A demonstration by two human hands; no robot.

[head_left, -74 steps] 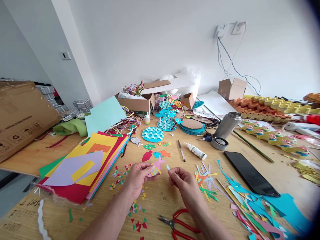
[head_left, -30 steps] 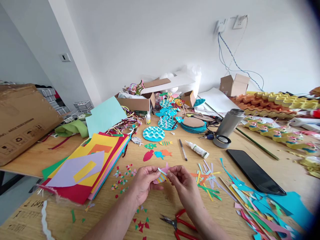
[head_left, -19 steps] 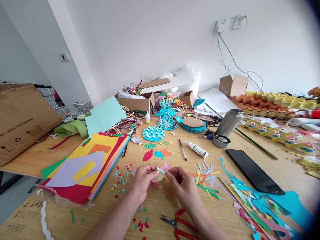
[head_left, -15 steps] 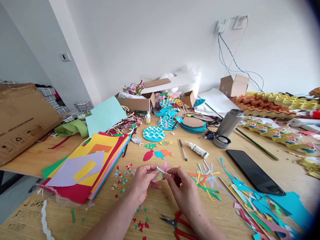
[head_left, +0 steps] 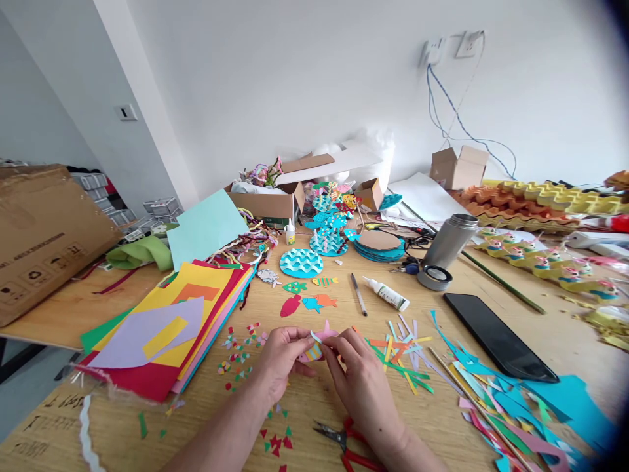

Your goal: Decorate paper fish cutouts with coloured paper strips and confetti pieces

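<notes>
A pink paper fish [head_left: 310, 355] with yellow and blue stripes is pinched in my left hand [head_left: 280, 357], its tail pointing up and away. Across the fish lies a narrow light-blue paper strip [head_left: 316, 337]. The closed thumb and fingers of my right hand [head_left: 361, 373] are at the strip's right end, touching the fish; the fingertips partly cover both. Red-handled scissors [head_left: 339, 436] lie under my right forearm, blades apart. Beyond my hands are a red paper fish [head_left: 290, 305], a blue one [head_left: 312, 303] and an orange one [head_left: 326, 300].
Small paper scraps [head_left: 236, 357] lie left of my hands, cut paper strips [head_left: 405, 354] to the right. A glue bottle [head_left: 388, 294], pen [head_left: 358, 294], phone [head_left: 498, 337] and metal flask [head_left: 449, 242] are farther right. Coloured sheets [head_left: 147, 334] are stacked at left.
My right fingers have closed in over the fish and strip, covering more of them. The fish has turned slightly, its tail now more upright. The left hand keeps its hold.
</notes>
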